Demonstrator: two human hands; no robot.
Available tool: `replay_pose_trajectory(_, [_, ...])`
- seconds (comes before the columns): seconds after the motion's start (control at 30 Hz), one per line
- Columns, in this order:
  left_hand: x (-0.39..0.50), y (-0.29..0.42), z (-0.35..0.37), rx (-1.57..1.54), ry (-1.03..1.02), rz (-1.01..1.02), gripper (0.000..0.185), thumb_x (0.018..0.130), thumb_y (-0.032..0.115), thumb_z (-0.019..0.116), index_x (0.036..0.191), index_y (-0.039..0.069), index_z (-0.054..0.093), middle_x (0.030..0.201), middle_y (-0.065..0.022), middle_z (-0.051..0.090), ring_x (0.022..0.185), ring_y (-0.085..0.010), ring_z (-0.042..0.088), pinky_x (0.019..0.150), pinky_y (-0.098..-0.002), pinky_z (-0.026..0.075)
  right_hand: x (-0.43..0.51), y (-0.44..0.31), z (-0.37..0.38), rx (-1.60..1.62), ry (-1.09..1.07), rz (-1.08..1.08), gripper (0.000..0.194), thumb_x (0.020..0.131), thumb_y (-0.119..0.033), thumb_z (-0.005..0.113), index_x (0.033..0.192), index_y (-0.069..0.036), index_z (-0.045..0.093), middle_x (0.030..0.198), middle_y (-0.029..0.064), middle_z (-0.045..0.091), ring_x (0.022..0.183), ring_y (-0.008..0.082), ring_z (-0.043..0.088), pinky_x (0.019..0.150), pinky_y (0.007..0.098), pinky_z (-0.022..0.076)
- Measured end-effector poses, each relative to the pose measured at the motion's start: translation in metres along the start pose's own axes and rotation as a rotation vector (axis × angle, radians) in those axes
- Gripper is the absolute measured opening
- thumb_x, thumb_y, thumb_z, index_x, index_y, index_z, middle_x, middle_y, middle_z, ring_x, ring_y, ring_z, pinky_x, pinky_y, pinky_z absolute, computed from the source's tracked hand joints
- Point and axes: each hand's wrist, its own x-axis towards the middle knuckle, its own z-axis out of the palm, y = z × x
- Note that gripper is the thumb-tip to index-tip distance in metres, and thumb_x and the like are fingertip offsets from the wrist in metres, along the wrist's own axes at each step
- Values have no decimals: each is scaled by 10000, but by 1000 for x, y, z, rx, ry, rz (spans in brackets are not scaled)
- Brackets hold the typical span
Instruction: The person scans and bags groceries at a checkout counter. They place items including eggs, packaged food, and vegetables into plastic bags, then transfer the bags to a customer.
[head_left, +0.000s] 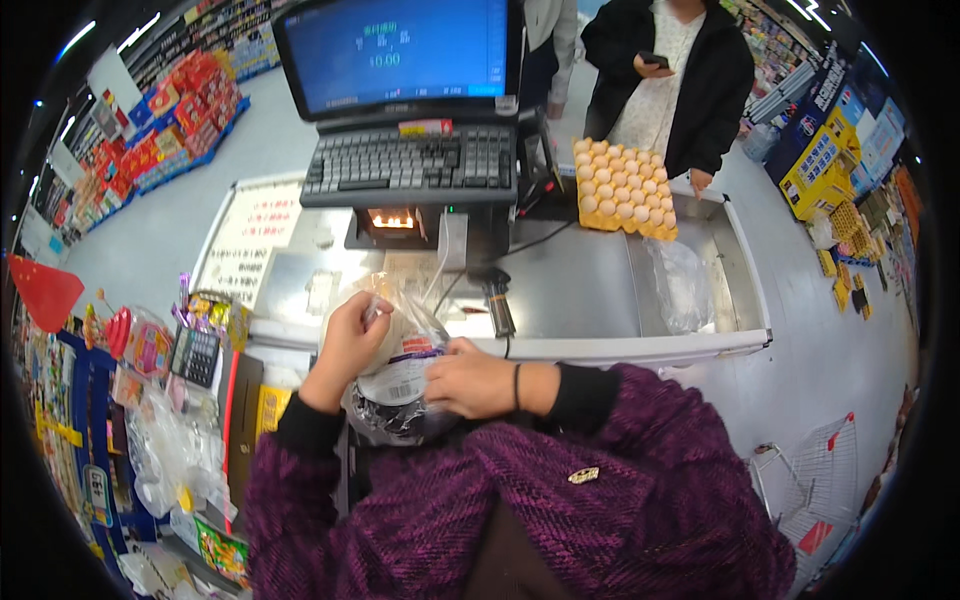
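In front of my body a clear plastic bag (420, 319) holds packaged goods, among them a package with a white barcoded label (396, 384). My left hand (358, 330) is closed on the bag's upper left part. On the bag's right side, beside the label, rests my right hand (466, 379) with bent fingers; whether it grips the plastic is unclear. Just right of the bag a handheld barcode scanner (498, 304) lies on the metal counter (577, 289). A tray of eggs (625, 187) is at the counter's far right.
A monitor (397, 56) and keyboard (409, 163) stand beyond the bag. A person holding a phone (654, 60) stands past the eggs. A crumpled plastic bag (679, 289) lies in the counter's recess. At left are a calculator (195, 355) and plastic bags (169, 450); a shopping cart (814, 472) is lower right.
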Motion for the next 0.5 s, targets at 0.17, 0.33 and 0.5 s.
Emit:
replay_pose_trajectory(0.17, [-47,32,-29,-849,30,3,198,858,98,496,1039,25,467,917,-58,546,918,-154,535,852,-291,401,57,-38,-8,252,418,23,111,813,-160,569,893,-86,589,840,147,614,792,371,574,727,447,446])
replay_pose_trajectory(0.33, [-71,67,-65,-719,-104,57,705,611,221,871,1106,20,410,1009,-45,516,988,-120,485,881,-271,403,72,-78,-46,75,574,-127,105,787,-133,598,886,-104,584,808,74,582,733,306,604,631,386,492])
replay_pose_trajectory(0.5, [-61,114,-86,-748,-89,-47,249,775,-45,589,999,-25,483,760,-34,564,548,-46,515,435,-176,406,57,-93,-95,-23,741,-186,209,750,-112,635,945,-89,562,833,83,542,721,299,589,609,360,489])
